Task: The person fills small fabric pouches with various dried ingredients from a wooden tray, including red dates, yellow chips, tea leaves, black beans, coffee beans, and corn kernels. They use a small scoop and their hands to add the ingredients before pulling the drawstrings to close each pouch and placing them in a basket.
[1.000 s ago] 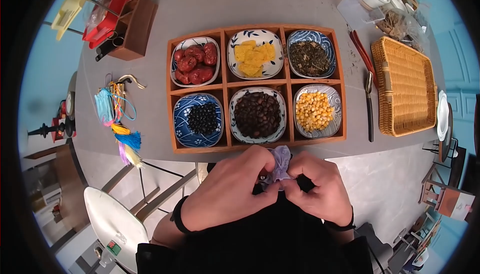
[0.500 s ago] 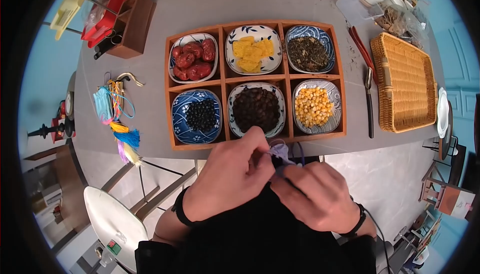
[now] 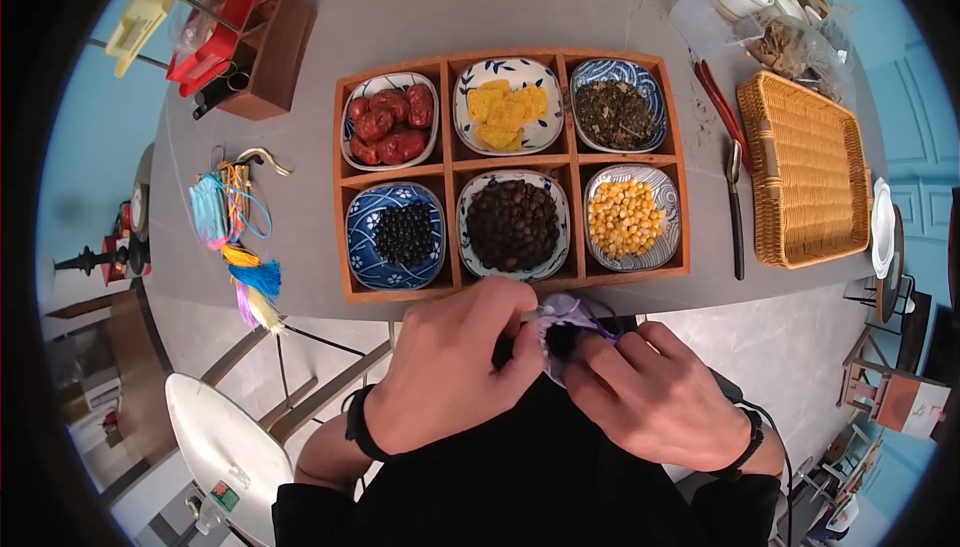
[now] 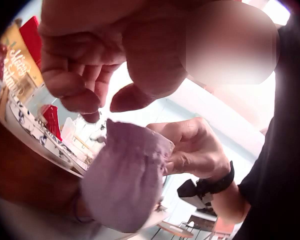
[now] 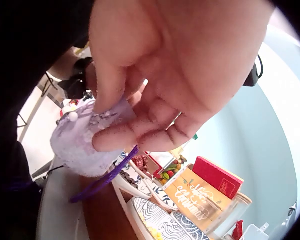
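Note:
A pale purple cloth drawstring pouch (image 4: 125, 185) hangs over the table's front edge, with its mouth open in the head view. My right hand (image 3: 655, 402) pinches the pouch at its gathered neck between thumb and fingers. Beside the pouch mouth is my left hand (image 3: 455, 367); in the left wrist view its loosely bent fingers and thumb stand apart, just off the fabric. A dark purple cord (image 5: 107, 177) trails from the pouch. Just beyond the hands lies a wooden divided tray (image 3: 450, 172) holding patterned bowls, the dark brown beans (image 3: 512, 222) nearest.
Other bowls hold red dates (image 3: 390, 127), yellow pieces (image 3: 505, 112), dried leaves (image 3: 615, 112), black beans (image 3: 405, 232) and corn kernels (image 3: 625, 217). To the right lie a spoon (image 3: 736, 212) and wicker basket (image 3: 810, 177). Tassels (image 3: 250, 277) hang at the left edge.
The right hand has moved right and turned, now pinching the pouch from its side. The left hand has come off the fabric. The pouch mouth has been spread wider.

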`<state>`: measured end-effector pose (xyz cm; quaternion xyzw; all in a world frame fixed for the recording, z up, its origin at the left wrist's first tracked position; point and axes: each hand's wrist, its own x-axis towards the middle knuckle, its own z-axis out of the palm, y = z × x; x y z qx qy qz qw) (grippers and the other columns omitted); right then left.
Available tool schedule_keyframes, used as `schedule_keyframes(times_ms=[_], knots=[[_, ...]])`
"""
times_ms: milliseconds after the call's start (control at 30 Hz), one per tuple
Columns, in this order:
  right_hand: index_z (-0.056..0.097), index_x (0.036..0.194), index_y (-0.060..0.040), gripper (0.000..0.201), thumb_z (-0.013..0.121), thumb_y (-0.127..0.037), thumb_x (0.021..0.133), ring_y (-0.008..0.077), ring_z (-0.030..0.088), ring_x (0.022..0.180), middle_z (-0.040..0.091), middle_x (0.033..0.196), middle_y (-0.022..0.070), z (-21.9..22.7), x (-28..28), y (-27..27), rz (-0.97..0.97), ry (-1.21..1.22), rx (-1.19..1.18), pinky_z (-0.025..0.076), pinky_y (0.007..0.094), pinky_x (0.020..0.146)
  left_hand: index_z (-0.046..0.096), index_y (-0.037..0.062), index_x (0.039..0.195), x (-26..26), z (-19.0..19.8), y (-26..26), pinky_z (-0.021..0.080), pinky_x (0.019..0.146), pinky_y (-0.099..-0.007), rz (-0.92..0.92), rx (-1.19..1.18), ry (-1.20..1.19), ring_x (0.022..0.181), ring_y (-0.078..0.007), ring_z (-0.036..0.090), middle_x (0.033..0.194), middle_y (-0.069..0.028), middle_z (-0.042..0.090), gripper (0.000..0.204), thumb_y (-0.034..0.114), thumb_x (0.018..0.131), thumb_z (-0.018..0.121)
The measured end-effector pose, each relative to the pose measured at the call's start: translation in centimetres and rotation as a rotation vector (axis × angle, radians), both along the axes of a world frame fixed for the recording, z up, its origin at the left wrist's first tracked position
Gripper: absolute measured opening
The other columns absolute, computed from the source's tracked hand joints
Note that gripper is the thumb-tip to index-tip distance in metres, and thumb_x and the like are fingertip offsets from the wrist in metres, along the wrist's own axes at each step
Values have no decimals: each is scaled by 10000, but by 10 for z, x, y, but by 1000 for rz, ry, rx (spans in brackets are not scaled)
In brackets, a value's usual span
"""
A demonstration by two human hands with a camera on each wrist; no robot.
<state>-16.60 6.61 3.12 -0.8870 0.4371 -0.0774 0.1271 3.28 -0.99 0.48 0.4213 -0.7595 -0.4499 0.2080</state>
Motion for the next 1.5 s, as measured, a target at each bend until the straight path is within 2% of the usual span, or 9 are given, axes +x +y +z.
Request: schedule_keyframes(times_ms=[67,200,533,1000,1200,1300,1367,1400,1500], knots=[[681,839,-12,186,629,-147,722,166,510,718,535,869,51,-3,-1,0,5,-9,-34,391,278,654,628,11,904,3,2,-4,485,571,-313,-113,-447,192,647,-215,606,862,-106,621,221,-42,690,646],[674,831,-36,170,619,-154,722,149,499,702,529,811,24,4,2,2,65,-71,-84,395,273,678,632,6,947,16,4,-4,482,594,-336,-540,-434,201,715,-249,585,912,-97,609,350,14,597,646],[655,753,-72,96,648,-167,740,155,479,761,488,835,3,-3,-2,-6,169,-154,97,376,291,681,555,51,783,23,-5,-4,464,609,-318,-734,-330,199,718,-236,521,905,-54,521,234,32,583,674],[639,735,-114,74,650,-182,710,152,451,759,443,789,-10,3,13,-9,235,-97,36,394,298,732,519,124,635,55,4,-9,359,644,-301,-663,-501,-30,716,-165,429,712,10,426,162,164,557,656],[653,761,-100,119,636,-190,685,158,492,802,514,830,2,4,21,-14,220,-91,-55,431,323,828,616,101,713,62,-1,-11,359,647,-292,-514,-540,50,729,-161,474,851,37,606,164,110,551,645],[665,790,-84,157,635,-191,678,166,519,815,554,873,19,1,28,-18,195,-130,-127,447,332,838,699,62,857,73,-8,-14,408,686,-306,-410,-477,253,822,-171,571,1065,-44,680,263,72,607,618],[671,803,-75,173,636,-188,677,170,532,816,569,895,28,0,34,-20,190,-154,-147,455,335,831,703,9,1030,80,-20,-8,466,805,-346,-56,-28,556,999,-232,626,1184,-175,650,380,58,678,571],[672,809,-68,174,633,-181,683,171,539,813,570,897,33,-1,38,-21,180,-199,-141,458,332,827,570,-44,1253,80,-34,-1,441,968,-400,5,174,673,1162,-298,581,1259,-236,586,534,265,823,640],[676,871,-49,214,635,-153,689,181,557,814,567,898,45,-4,51,-23,182,-284,-102,467,350,842,404,-44,1385,74,-48,8,380,1054,-415,-50,505,806,1248,-307,511,1362,-226,502,887,493,772,752]])
